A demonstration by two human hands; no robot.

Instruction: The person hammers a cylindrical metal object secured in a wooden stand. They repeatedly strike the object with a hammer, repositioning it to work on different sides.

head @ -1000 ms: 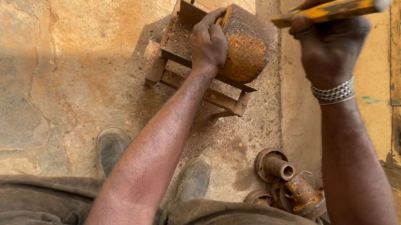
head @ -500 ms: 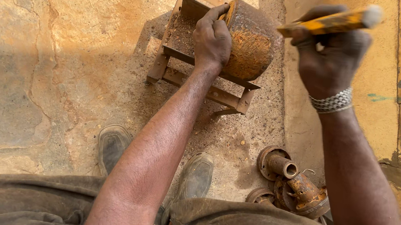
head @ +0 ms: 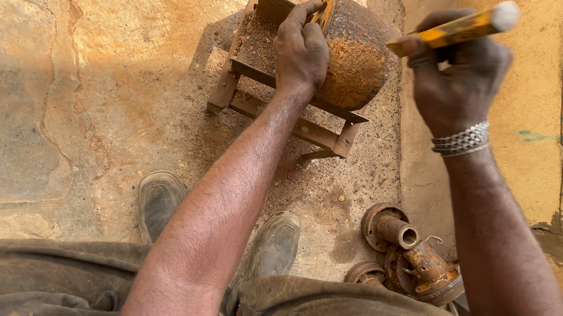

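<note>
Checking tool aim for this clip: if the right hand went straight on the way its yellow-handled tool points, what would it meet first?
Probably the rusty cylinder, which the left hand steadies on the metal stand. The right hand and its yellow-handled tool aim toward its upper right side; depth is unclear.

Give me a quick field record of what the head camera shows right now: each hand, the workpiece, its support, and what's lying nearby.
left hand: gripping the top edge of the rusty metal cylinder
right hand: raised beside the cylinder, closed round a yellow-handled tool; working end hidden
right wrist: silver bracelet
cylinder: tilted, resting on the rusty angle-iron frame
frame: stands on the sandy concrete floor
nearby: rusty flanged pipe fittings on the floor by the right forearm
feet: two dusty shoes below the frame
</note>
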